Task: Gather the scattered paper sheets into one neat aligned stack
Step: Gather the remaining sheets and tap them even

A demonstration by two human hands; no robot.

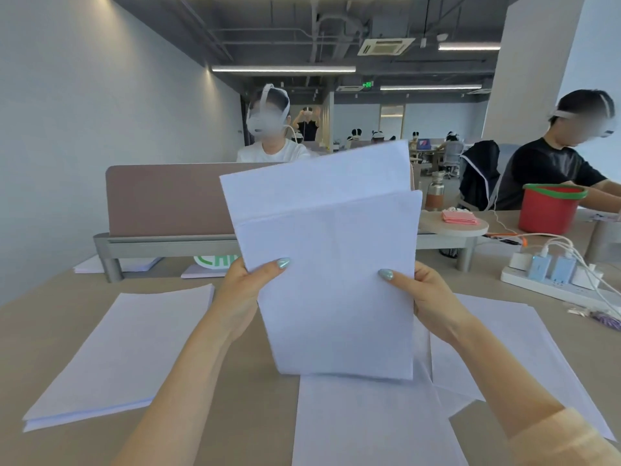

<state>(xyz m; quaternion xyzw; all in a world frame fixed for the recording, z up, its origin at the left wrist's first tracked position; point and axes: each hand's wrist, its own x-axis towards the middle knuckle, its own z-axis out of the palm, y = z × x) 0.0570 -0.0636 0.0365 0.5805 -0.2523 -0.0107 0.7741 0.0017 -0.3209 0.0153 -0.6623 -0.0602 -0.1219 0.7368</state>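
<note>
Sheets [336, 280] are being held upright, skewed, both hands' fingers [280, 264] pinching their sides; tapping them on the table [255, 391] should align them.

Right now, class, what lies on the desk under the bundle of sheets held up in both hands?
More loose sheets lie on the desk below the held bundle, fanned toward the right. The bundle covers their far ends, so their count stays unknown.
</note>
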